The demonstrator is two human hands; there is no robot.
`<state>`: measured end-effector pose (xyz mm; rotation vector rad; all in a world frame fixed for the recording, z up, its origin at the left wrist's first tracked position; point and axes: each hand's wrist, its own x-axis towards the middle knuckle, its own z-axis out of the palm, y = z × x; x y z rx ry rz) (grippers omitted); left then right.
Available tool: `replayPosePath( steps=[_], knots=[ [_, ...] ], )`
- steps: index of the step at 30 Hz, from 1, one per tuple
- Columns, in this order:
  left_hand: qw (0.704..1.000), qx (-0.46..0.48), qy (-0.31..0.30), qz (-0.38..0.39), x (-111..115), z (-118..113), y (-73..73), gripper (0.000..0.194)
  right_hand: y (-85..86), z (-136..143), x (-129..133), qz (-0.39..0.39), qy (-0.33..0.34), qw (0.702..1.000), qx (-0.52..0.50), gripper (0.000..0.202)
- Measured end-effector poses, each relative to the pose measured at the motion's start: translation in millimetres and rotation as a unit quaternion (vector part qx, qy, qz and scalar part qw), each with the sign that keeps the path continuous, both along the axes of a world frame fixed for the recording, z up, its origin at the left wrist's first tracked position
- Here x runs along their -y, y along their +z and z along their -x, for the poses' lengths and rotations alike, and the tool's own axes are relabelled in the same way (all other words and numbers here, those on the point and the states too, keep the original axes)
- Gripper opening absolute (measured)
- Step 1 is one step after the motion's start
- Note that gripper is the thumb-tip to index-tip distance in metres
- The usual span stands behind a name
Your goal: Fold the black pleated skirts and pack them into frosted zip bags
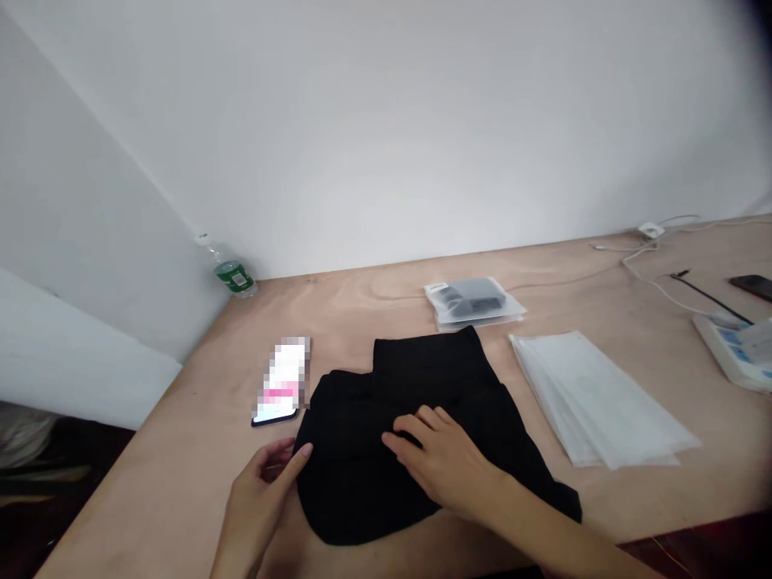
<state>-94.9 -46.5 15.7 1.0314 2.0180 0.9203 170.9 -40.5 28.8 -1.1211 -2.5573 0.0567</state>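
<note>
A black garment, partly folded, lies on the table in front of me. At its left edge is my left hand, with the thumb on top of the cloth and the other fingers curled at the edge, partly hidden. My right hand rests on the middle of the garment, palm down. Its fingers are loosely bent and apart, with the tips touching the fabric. A narrower rectangular part of the garment points away from me, and a small corner sticks out at the lower right beyond my right forearm.
Left of the garment lies a lit phone. Behind it are a clear bag with dark contents and a green-labelled bottle by the wall. To the right are several translucent bags, cables, a white box and a dark phone.
</note>
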Motion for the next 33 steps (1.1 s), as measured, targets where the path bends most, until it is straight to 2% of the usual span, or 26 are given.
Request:
replayPosePath(
  steps=[4,7,9,11,13,15,17,18,20,22,24,27,30,33],
  knots=[
    [0.999,0.032,-0.027,-0.003,-2,4,-0.4,0.052,-12.3,18,-11,0.017,-0.052,0.998,0.034,0.034],
    [0.997,-0.064,-0.024,-0.036,-4,0,12.6,0.045,-12.2,18,-11,0.043,-0.062,0.997,0.016,0.034],
    [0.988,-0.136,-0.009,-0.066,-4,-14,28.2,0.039,-7.4,16,-8,0.07,-0.069,0.995,-0.022,0.032],
    [0.977,-0.182,0.003,-0.109,-2,-38,43.8,0.033,-0.9,15,-6,0.108,-0.091,0.985,-0.096,0.029],
    [0.957,-0.224,0.0,-0.187,2,-70,53.0,0.025,5.3,13,-6,0.155,-0.128,0.958,-0.203,0.026],
    [0.913,-0.26,-0.096,-0.3,5,-102,52.0,0.013,9.2,10,-10,0.218,-0.167,0.909,-0.314,0.025],
    [0.859,-0.282,-0.207,-0.374,7,-127,42.9,0.008,9.4,5,-16,0.285,-0.194,0.856,-0.384,0.026],
    [0.841,-0.286,-0.247,-0.388,8,-136,36.9,0.011,8.2,2,-19,0.31,-0.206,0.839,-0.396,0.027],
    [0.828,-0.283,-0.298,-0.382,9,-143,26.0,0.015,4.3,-4,-24,0.321,-0.23,0.837,-0.379,0.03],
    [0.841,-0.263,-0.303,-0.364,10,-139,19.3,0.012,0.2,-8,-26,0.289,-0.258,0.863,-0.325,0.032],
    [0.877,-0.247,-0.252,-0.326,10,-128,17.1,0.013,-2.7,-11,-24,0.235,-0.283,0.894,-0.255,0.034],
    [0.936,-0.257,-0.155,-0.181,7,-112,17.5,0.039,-5.8,-12,-19,0.162,-0.304,0.925,-0.162,0.035],
    [0.949,-0.263,-0.166,-0.052,2,-112,15.3,0.058,-10.0,-10,-17,0.114,-0.309,0.937,-0.118,0.034],
    [0.959,-0.229,-0.162,-0.035,-4,-122,10.9,0.065,-13.2,-9,-18,0.09,-0.307,0.941,-0.112,0.028]
  ],
)
